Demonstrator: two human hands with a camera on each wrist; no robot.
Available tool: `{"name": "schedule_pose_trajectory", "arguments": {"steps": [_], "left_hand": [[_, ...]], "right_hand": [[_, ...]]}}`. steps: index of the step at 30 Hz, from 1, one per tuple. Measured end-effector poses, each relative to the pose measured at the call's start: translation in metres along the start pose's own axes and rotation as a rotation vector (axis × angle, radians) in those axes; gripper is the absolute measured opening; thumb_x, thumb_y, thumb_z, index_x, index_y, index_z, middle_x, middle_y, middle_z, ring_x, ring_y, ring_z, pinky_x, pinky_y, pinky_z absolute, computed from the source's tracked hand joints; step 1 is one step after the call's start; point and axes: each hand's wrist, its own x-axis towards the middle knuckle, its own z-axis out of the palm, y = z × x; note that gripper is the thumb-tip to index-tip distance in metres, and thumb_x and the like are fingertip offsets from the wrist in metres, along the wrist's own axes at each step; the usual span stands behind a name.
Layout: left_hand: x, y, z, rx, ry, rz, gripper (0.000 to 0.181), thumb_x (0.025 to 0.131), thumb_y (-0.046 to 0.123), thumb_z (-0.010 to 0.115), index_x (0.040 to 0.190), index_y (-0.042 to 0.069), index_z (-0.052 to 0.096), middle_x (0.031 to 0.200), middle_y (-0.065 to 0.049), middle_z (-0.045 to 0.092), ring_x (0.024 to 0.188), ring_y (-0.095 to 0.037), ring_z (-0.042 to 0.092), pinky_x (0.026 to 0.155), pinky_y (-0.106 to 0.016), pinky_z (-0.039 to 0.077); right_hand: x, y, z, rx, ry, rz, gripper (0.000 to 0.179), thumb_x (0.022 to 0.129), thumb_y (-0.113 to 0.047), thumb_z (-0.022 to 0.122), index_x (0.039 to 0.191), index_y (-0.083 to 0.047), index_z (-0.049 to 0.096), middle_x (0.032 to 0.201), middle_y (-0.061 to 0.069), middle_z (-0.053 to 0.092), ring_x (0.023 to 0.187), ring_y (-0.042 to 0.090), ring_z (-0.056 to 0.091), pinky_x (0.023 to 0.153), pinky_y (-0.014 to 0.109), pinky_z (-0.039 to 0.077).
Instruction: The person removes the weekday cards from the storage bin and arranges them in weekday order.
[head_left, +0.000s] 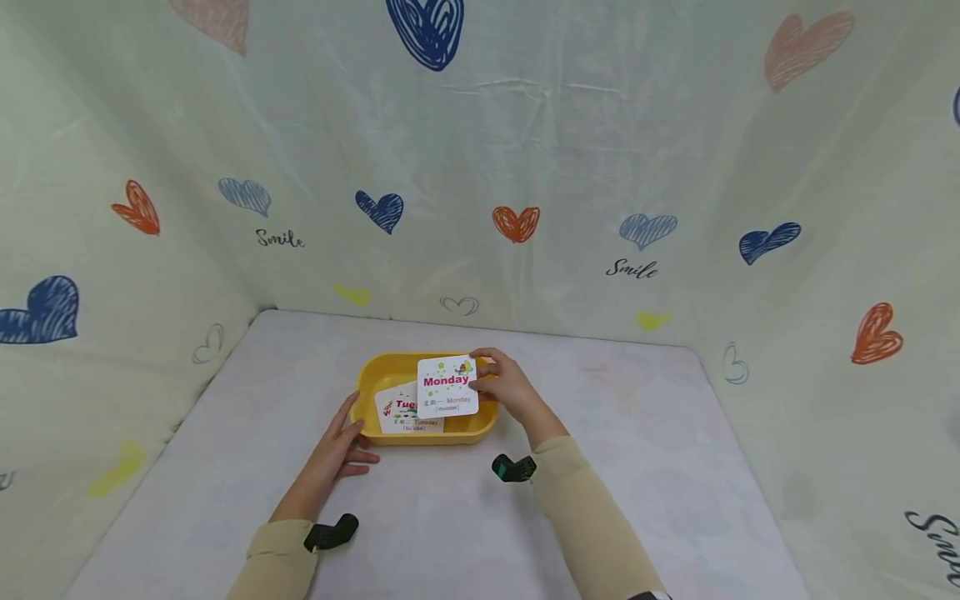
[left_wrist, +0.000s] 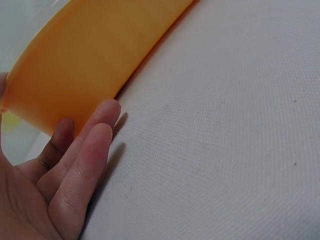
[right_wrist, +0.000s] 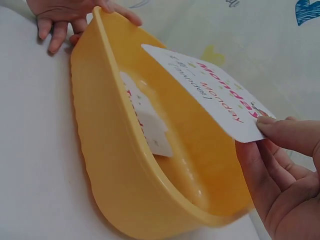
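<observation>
My right hand pinches a white card printed "Monday" by its right edge, thumb on the printed face and fingers beneath. The card is held tilted above a yellow plastic tray. Inside the tray lies another white card printed with "Tuesday", partly covered by the Monday card in the head view. My left hand holds the tray's left end. In the right wrist view, that left hand has a digit over the rim, with other fingers outside the wall. Several of its fingers show beside the tray's outer wall.
The tray stands on a white table. Behind it and at the sides hangs a pale curtain printed with hearts and "Smile". A black device sits on the left wrist and another black device on the right.
</observation>
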Motion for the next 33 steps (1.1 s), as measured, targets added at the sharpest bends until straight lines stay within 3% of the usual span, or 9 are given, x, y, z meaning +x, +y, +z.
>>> {"name": "schedule_pose_trajectory", "arguments": {"steps": [13, 23, 33], "left_hand": [[-0.002, 0.001, 0.001, 0.021, 0.006, 0.008, 0.063, 0.102, 0.041, 0.043, 0.155, 0.042, 0.010, 0.099, -0.015, 0.054, 0.077, -0.028, 0.070, 0.068, -0.037, 0.058], [-0.002, 0.000, -0.002, 0.015, -0.009, 0.016, 0.061, 0.103, 0.040, 0.043, 0.155, 0.043, 0.010, 0.097, -0.013, 0.054, 0.077, -0.027, 0.070, 0.066, -0.036, 0.057], [-0.001, -0.001, 0.000, 0.022, 0.001, 0.010, 0.061, 0.103, 0.040, 0.041, 0.155, 0.044, 0.010, 0.098, -0.014, 0.055, 0.077, -0.027, 0.071, 0.067, -0.036, 0.058]], "right_hand": [[-0.017, 0.011, -0.028, 0.071, 0.052, 0.006, 0.050, 0.088, -0.006, 0.071, 0.135, -0.014, 0.057, 0.106, 0.012, 0.062, 0.091, 0.025, 0.063, 0.081, 0.033, 0.056], [-0.026, 0.030, -0.059, 0.198, 0.114, 0.003, 0.051, 0.085, 0.003, 0.071, 0.133, -0.005, 0.058, 0.106, 0.013, 0.059, 0.094, 0.023, 0.062, 0.079, 0.032, 0.056], [-0.026, 0.054, -0.090, 0.194, 0.175, 0.011, 0.053, 0.086, 0.007, 0.068, 0.137, -0.002, 0.055, 0.107, 0.013, 0.058, 0.094, 0.020, 0.059, 0.077, 0.029, 0.056]]}}
